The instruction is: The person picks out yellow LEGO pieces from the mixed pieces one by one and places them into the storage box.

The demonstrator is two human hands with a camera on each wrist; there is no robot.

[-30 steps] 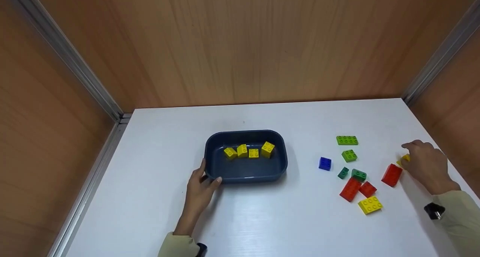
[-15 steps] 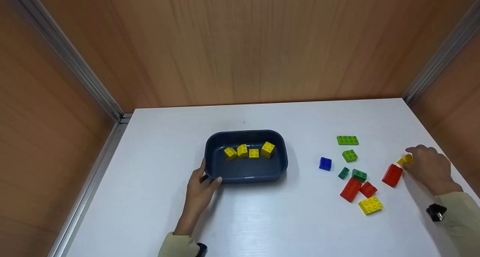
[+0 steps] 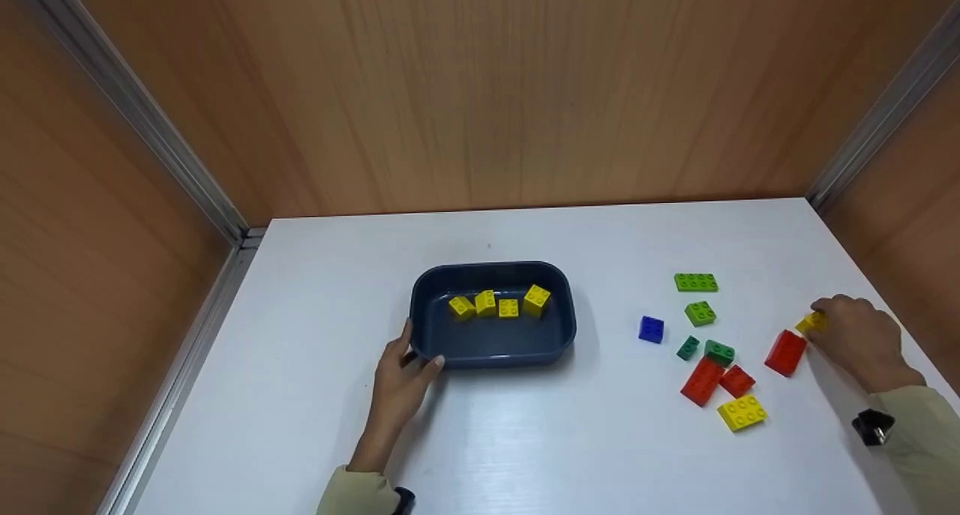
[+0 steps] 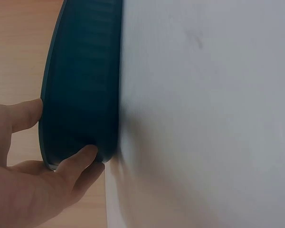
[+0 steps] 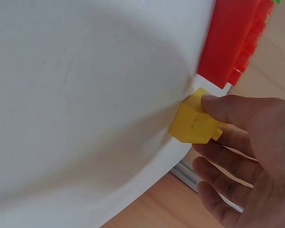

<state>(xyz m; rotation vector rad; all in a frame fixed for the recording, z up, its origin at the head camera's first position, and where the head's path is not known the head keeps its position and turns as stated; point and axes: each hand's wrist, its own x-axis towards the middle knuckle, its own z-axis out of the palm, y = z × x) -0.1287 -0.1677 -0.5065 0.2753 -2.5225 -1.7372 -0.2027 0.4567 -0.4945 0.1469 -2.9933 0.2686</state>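
Observation:
A dark blue rectangular tray (image 3: pixel 495 356) with several yellow bricks (image 3: pixel 508 308) inside sits mid-table. My left hand (image 3: pixel 401 383) grips its near-left corner, digits spread along two sides; in the left wrist view they press against the tray wall (image 4: pixel 83 76). Far to the right, my right hand (image 3: pixel 859 342) pinches a small yellow brick (image 5: pixel 192 121) with a sloped side, thumb on one face and fingers behind. The brick is right by the table surface in the right wrist view. Just beside it lies a long red brick (image 3: pixel 785 353), its studs facing sideways.
Between tray and right hand lie a blue brick (image 3: pixel 651 329), light green bricks (image 3: pixel 696 282), dark green bricks (image 3: pixel 719 352), red bricks (image 3: pixel 703 380) and a yellow brick (image 3: pixel 742 413). Wooden panels (image 3: pixel 525 87) wall the white table (image 3: pixel 300 365) at the back and sides.
My right hand has shifted slightly right and nearer, and its fingers have closed in on the yellow brick. The left hand and tray hold still.

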